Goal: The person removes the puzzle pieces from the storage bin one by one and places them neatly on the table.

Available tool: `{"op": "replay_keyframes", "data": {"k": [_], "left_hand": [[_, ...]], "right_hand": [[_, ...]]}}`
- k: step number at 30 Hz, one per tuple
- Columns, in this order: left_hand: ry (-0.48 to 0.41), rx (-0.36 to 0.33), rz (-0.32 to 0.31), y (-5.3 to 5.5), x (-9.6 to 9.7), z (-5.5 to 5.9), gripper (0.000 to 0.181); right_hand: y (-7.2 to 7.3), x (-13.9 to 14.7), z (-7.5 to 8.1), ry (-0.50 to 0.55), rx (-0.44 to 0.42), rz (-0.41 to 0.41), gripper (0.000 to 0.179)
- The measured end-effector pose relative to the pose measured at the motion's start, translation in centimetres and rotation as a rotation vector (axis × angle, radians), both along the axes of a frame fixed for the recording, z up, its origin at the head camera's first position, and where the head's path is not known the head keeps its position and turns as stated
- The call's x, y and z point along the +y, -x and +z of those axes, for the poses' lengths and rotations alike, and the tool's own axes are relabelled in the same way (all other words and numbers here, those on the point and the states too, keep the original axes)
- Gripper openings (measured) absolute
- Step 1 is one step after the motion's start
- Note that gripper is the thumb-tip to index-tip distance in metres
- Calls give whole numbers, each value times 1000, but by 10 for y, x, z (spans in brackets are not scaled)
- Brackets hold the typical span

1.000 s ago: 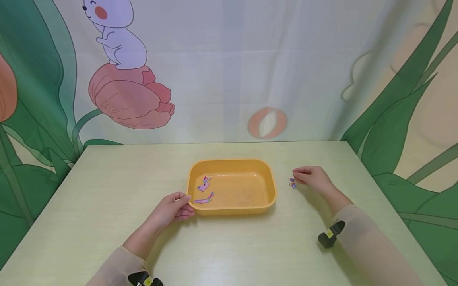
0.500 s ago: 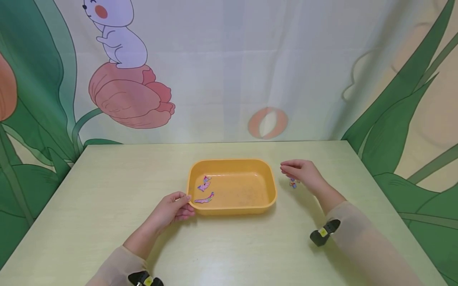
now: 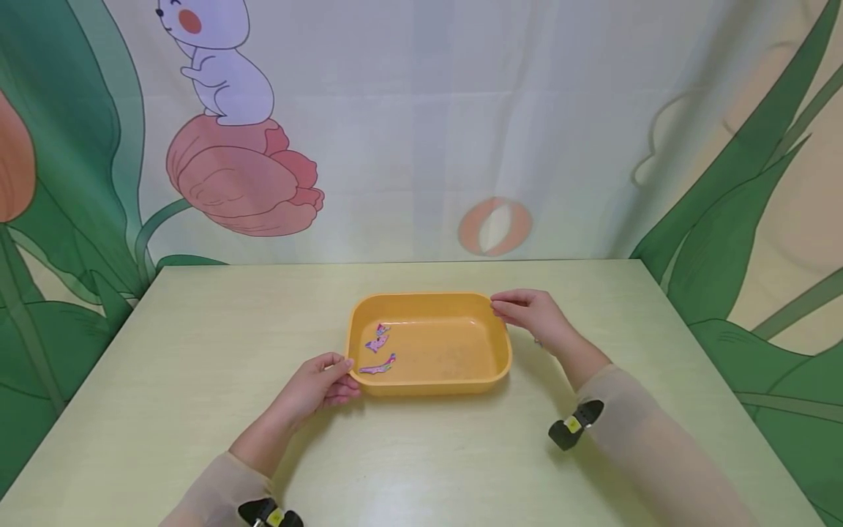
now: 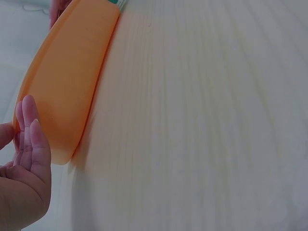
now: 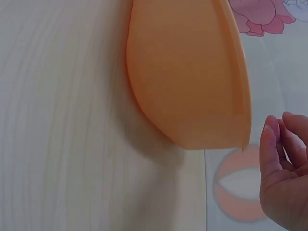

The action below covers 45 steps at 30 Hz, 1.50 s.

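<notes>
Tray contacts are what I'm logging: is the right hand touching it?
Apart: the right wrist view shows backdrop between the right hand's fingertips and the tray.

The tray (image 3: 428, 389) looks like moulded plastic, smooth all over; its inner floor has a soft gloss and catches a pale streak of light toward the back, while the outer walls, seen from both wrists, look closer to matt. The pieces (image 3: 377, 342) in it have a slightly shiny printed face; whether paper or plastic, I cannot tell. The table (image 3: 421, 454) has a wood-grain top, smooth with a faint satin sheen. The backdrop (image 3: 382, 146) is printed cloth, matt and lightly creased. The sleeves (image 3: 658, 450) are thin, matt, faintly see-through cloth. The wrist cameras (image 3: 564, 434) look like dark, hard plastic.
</notes>
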<state>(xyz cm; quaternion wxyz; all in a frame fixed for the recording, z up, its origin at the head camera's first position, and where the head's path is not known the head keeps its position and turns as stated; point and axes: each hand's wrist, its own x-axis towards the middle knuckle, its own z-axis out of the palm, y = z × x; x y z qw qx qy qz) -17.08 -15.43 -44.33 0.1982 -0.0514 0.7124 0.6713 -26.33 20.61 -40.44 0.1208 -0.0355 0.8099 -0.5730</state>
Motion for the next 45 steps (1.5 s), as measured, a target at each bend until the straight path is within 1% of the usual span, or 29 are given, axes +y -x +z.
{"op": "replay_keyframes", "data": {"k": [10,16,22,25,30,34,36,41,45], "left_hand": [[-9,-6,8,-1,0,1,26],[-20,-5,6,-1,0,0,26],[-34,-6,4,-1,0,-1,25],[-36,-4,5,-1,0,0,26],[-25,3,4,-2,0,1,25],[-18,4,6,-1,0,0,24],[-20,7,4,-1,0,-2,23],[-50,20,-6,-1,-1,-5,24],[-60,22,-8,-1,-1,-5,25]], "right_hand": [[3,-18,0,23,-18,30,37],[4,-34,0,97,-13,66,38],[3,-52,0,94,-38,64,35],[3,-61,-1,124,-45,57,34],[4,-75,-3,149,-55,69,35],[6,-87,-7,171,-68,81,35],[6,-92,-9,162,-76,79,35],[6,-102,-11,146,-71,91,33],[6,-110,-14,193,-73,120,33]]}}
